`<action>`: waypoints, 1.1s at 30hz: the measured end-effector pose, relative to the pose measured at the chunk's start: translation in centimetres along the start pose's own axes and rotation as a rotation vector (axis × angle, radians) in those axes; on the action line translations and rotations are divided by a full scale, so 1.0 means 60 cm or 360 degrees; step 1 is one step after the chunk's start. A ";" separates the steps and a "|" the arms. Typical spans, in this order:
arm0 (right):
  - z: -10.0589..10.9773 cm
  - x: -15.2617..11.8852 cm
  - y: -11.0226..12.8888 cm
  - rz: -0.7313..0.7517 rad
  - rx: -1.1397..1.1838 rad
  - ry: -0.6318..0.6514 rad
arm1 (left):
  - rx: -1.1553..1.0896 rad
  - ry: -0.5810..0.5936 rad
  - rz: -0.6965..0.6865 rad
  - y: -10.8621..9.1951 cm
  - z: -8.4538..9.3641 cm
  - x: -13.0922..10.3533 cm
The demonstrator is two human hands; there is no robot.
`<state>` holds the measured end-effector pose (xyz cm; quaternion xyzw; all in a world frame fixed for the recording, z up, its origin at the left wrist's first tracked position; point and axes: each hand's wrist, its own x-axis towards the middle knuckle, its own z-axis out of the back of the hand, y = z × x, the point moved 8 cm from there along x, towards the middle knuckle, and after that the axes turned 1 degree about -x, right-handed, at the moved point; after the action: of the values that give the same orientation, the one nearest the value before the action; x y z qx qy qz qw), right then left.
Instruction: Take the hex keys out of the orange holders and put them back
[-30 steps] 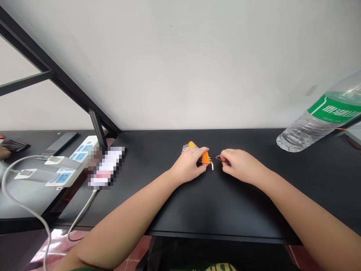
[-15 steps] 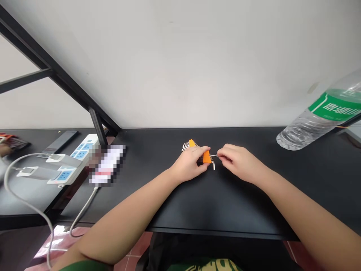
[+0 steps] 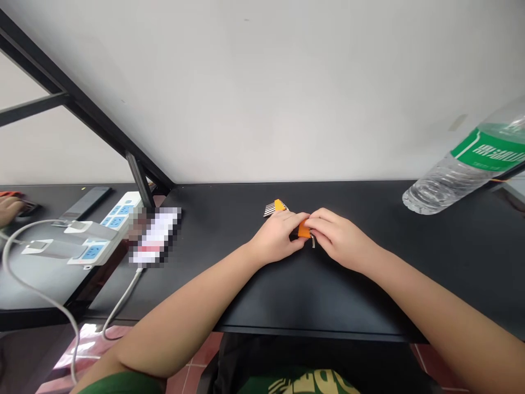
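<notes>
My left hand (image 3: pixel 277 236) is closed around a hex key holder, its orange end (image 3: pixel 304 229) showing between the two hands. A second orange piece (image 3: pixel 279 204) with a row of metal key tips (image 3: pixel 269 209) sticks out beyond the left hand; the fingers hide how the two orange parts connect. My right hand (image 3: pixel 337 236) is pinched against the holder's right end, where a hex key was visible in its fingers; that key is now covered. Below the fingertips the short bent arm of another hex key (image 3: pixel 314 242) points toward me.
A tilted-looking water bottle (image 3: pixel 455 169) stands at the right on the black table (image 3: pixel 311 295). To the left lie a pixelated phone (image 3: pixel 158 235) on a cable and a power strip (image 3: pixel 107 227) with chargers. Another person's hand (image 3: pixel 9 209) is at the far left.
My right hand has moved left to the orange holder, closing the gap where the hex key's shaft showed. My left hand keeps its grip. The other person's hand has come further into view.
</notes>
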<state>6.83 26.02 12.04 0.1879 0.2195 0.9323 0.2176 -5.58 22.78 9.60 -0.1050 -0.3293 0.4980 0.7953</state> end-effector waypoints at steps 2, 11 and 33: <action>0.004 0.002 -0.015 -0.0061 0.0168 -0.0085 | 0.0019 -0.0003 -0.0021 -0.002 0.000 -0.001; 0.008 -0.013 -0.127 -0.0293 -0.0497 0.0196 | 0.0033 0.0079 0.0108 0.018 -0.007 -0.005; 0.011 -0.010 -0.072 -0.0304 -0.0166 0.0184 | 0.0013 0.0094 0.0119 0.018 -0.008 -0.004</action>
<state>9.04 29.45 10.29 0.1005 0.1999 0.9268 0.3017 -6.14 23.17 8.59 -0.1286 -0.2995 0.5256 0.7858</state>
